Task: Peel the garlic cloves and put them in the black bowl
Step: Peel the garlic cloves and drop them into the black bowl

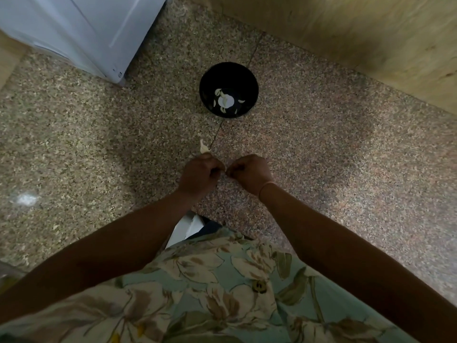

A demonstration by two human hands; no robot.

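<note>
The speckled grey-brown stone surface (pixel 99 144) fills most of the view, with a white appliance (pixel 81 30) at its far left corner. The round black bowl (pixel 228 70) stands on it straight ahead, well beyond both hands, with several peeled cloves (pixel 222 100) lying pale at its bottom. The left hand (pixel 200 173) and right hand (pixel 249 172) meet knuckle to knuckle, fingers curled in, fingertips pinching together at a small pale garlic clove (pixel 225 170), of which only a sliver shows between them. A pale papery garlic piece (pixel 203 147) sticks out just past the left hand; I cannot tell whether that hand grips it or it lies on the stone. A clove should be light, firm and slick once bare, its skin thin and brittle, so nails best catch the skin at the tip or root end.
</note>
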